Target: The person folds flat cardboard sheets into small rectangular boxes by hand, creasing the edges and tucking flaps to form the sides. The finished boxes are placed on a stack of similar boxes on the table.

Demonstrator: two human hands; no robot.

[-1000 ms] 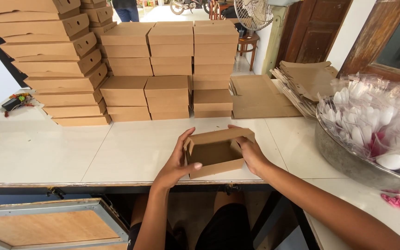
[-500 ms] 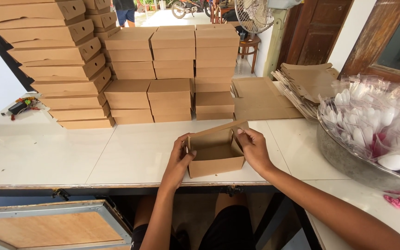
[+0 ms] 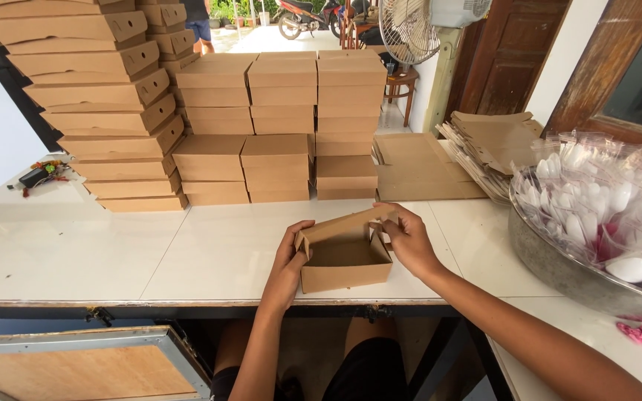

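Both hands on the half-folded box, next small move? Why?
Probably press the right-end flap inward with the right hand while the left hand steadies the brown cardboard box. The box stands open on the white table, and that end flap looks not yet tucked flush.

Bright, even daylight from the open doorway (image 3: pixel 261 22) behind; soft shadows, sharp focus, slight wide-angle edge distortion.

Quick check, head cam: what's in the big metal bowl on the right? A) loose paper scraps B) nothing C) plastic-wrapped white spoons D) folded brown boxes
C: the metal bowl at the table's right edge is heaped with white spoons in clear plastic wrappers, while the folded boxes stand stacked behind the open box that both hands hold.
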